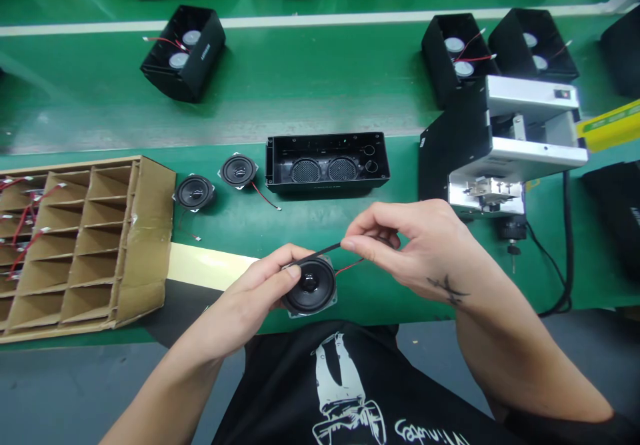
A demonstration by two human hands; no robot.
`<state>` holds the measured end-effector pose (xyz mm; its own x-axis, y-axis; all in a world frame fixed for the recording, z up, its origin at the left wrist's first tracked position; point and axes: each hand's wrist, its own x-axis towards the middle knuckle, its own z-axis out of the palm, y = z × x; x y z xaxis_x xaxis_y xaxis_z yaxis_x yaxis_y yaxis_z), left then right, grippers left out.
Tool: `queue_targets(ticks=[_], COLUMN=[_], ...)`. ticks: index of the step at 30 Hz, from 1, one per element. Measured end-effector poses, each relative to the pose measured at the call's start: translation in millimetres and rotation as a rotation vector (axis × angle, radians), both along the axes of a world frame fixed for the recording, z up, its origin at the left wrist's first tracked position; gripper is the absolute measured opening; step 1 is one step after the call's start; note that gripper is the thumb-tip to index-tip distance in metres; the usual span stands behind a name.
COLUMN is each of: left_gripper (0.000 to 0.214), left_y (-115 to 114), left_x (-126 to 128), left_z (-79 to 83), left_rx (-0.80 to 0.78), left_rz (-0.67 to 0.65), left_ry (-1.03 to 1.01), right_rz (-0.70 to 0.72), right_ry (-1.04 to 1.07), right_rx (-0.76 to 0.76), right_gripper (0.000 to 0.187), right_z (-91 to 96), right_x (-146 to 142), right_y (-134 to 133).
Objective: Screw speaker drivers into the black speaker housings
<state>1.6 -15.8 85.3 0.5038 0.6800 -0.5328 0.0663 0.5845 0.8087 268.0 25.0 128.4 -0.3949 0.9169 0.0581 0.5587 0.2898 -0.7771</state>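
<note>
In the head view, my left hand (pixel 260 289) grips a round black speaker (pixel 311 286) with a square metal frame, its thumb on the rim. My right hand (pixel 395 241) pinches a thin black strip (pixel 325 251) that runs from the speaker's upper edge to my right fingertips. A red wire (pixel 350 267) leads off the speaker's right side. Beyond my hands lies an open black speaker box (pixel 327 181), two round mesh grilles inside it. Left of that box are two loose speakers, one with a red-and-black lead (pixel 239 171) and another (pixel 195 193) beside the carton.
A cardboard carton with dividers (pixel 145 231) stands at left, several wired parts inside. A yellow sheet (pixel 210 265) lies beside it. At right stands a silver-and-black machine (pixel 500 145) with a cable (pixel 567 245). Farther back, black boxes with wired speakers (pixel 193 55) rest on a green surface.
</note>
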Motion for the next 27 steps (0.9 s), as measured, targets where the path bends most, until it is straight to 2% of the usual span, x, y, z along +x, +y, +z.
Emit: queue_targets(ticks=[11, 18, 27], left_gripper=[0.036, 0.037, 0.042], left_y=[4.3, 3.7, 3.0], left_x=[5.9, 8.1, 15.5], left_z=[3.3, 0.2, 0.2], left_rx=[-0.046, -0.043, -0.039], left_rz=[0.002, 0.026, 0.07], left_ry=[-0.054, -0.025, 0.005], right_rz=[-0.152, -0.183, -0.188], right_ry=[0.054, 0.102, 0.098], right_rx=[-0.181, -0.185, -0.194], right_gripper=[0.017, 0.023, 0.026], right_z=[-10.9, -18.7, -19.2], right_x=[3.6, 3.4, 6.3], right_y=[-9.5, -9.9, -10.8])
